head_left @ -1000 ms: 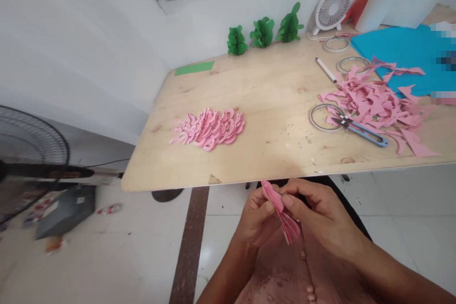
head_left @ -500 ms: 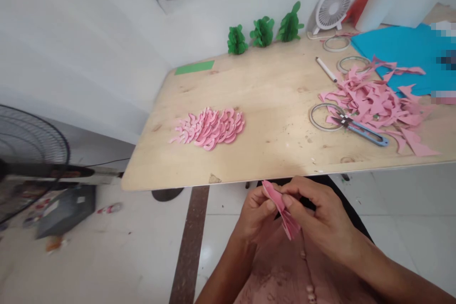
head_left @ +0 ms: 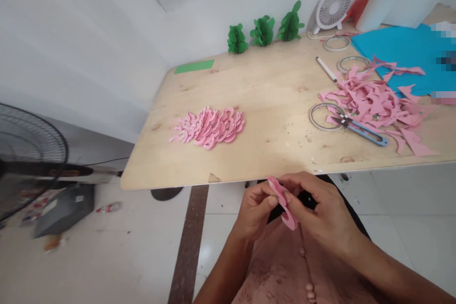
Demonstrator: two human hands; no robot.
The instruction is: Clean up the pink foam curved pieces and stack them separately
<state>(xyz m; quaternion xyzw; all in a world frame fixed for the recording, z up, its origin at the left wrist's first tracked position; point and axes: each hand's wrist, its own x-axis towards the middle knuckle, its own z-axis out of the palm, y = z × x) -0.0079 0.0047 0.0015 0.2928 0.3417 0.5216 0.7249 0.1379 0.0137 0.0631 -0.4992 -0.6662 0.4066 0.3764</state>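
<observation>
Just in front of the table's near edge, over my lap, both hands pinch a small stack of curved pink paper cutouts (head_left: 290, 220). My left hand (head_left: 257, 209) grips its left side between thumb and fingers. From the right, my right hand (head_left: 320, 206) presses its thumb on the stack, its other fingers curled behind and partly hidden. On the table beyond lies a pile of similar curved pink paper pieces (head_left: 213, 127). Farther right are pink paper scraps (head_left: 377, 97) and blue-handled snips (head_left: 366, 133), whose blades rest across a tape roll (head_left: 315, 126).
Three green paper shapes (head_left: 262, 32) stand along the wall beside a small white fan (head_left: 334, 8). A green paper strip (head_left: 194, 66), a white pen (head_left: 326, 69) and blue sheets (head_left: 399, 40) lie on the wooden table (head_left: 263, 95). A large fan (head_left: 32, 161) stands at left.
The pink stack has risen slightly and its pieces now sit closer together, where its lower end was fanned out before. Both hands stay on it.
</observation>
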